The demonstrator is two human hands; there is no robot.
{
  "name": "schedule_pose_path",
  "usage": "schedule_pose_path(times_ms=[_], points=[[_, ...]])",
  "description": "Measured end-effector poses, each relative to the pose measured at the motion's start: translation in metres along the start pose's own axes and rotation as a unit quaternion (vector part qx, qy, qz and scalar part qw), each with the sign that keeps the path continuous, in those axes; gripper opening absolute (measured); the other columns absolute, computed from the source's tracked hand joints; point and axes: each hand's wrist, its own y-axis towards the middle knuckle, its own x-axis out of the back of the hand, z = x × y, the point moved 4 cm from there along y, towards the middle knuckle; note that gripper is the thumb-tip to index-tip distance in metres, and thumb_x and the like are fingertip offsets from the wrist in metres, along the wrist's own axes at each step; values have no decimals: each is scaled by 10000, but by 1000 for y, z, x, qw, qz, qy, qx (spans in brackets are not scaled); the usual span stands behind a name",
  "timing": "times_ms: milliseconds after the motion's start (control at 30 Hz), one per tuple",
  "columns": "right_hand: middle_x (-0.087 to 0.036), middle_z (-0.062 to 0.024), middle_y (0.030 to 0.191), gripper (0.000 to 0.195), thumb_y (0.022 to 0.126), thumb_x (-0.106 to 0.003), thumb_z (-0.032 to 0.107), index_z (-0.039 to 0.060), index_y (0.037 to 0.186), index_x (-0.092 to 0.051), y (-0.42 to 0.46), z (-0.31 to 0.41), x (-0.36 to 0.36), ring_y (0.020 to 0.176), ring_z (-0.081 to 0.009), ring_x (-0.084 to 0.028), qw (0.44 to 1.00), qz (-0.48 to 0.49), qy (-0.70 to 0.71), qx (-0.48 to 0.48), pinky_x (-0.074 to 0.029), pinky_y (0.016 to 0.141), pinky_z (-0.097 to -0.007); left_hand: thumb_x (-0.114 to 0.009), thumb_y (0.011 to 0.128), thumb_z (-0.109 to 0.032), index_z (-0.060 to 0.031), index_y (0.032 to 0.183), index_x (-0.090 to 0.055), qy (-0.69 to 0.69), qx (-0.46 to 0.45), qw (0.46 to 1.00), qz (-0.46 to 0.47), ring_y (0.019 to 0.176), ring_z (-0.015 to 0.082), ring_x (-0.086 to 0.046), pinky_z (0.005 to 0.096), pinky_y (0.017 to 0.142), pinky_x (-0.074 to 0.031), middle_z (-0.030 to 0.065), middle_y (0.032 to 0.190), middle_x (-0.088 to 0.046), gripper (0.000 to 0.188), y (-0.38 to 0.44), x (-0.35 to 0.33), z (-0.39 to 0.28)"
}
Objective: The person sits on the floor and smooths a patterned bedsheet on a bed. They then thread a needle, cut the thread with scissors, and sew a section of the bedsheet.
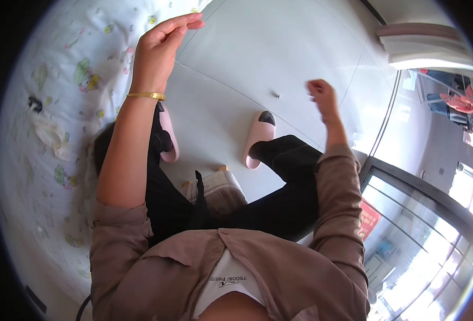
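My left hand (160, 48), with a gold bracelet at its wrist, is raised at the upper left beside a white cloth with printed cartoon figures (86, 76). Its thumb lies against the nearly straight fingers; no object between them can be made out. My right hand (324, 98) is held over the pale tiled floor (236, 52) at the right, fingers curled and slightly blurred; whether it pinches something thin cannot be told. A small object (275, 95) lies on the floor between the hands, too small to identify.
Pink slippers (259, 138) are on my feet. A small stool with a striped cover (222, 188) stands between my legs. A whitish cloth piece (50, 134) and a small dark item (35, 104) lie on the printed cloth. A glass door frame (405, 176) and hanging clothes (459, 100) are at the right.
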Motion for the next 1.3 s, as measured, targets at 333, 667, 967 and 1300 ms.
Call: schedule_pose_path(times_ms=[333, 667, 967, 1300], points=[[-663, -134, 1046, 424, 827, -650, 338, 111, 1184, -620, 55, -100, -99, 960, -259, -630, 988, 64, -81, -115, -489, 853, -366, -476, 952, -68, -74, 1112, -671, 71, 21, 996, 43, 517, -17, -309, 159, 458, -259, -18, 970, -701, 253, 2, -21, 17], [-530, -177, 1207, 406, 776, -688, 229, 178, 1175, -630, 62, -238, -182, 1142, -294, -523, 945, -79, -304, -88, -548, 744, -384, -447, 959, -64, 14, 1149, -625, 57, 61, 995, 59, 952, 108, -589, 217, 810, -413, 91, 1031, -673, 271, 10, -6, 23], [-668, -39, 852, 247, 850, -662, 244, 32, 978, -675, 70, -110, -208, 724, -129, -630, 992, 9, 55, -116, -518, 684, -259, -469, 956, -83, 13, 1139, -629, 31, 8, 998, 58, 904, 100, -571, 216, 800, -419, 91, 1027, -671, 261, 4, -17, 16], [-472, -8, 663, 281, 853, -578, 25, 116, 674, -382, -62, 227, -103, 578, -102, -441, 890, 167, 393, 158, -402, 553, -269, -481, 975, -133, 8, 1134, -627, -21, -82, 996, -33, 1028, 110, -573, 248, 917, -427, 70, 1092, -661, 257, -48, -13, -12]])
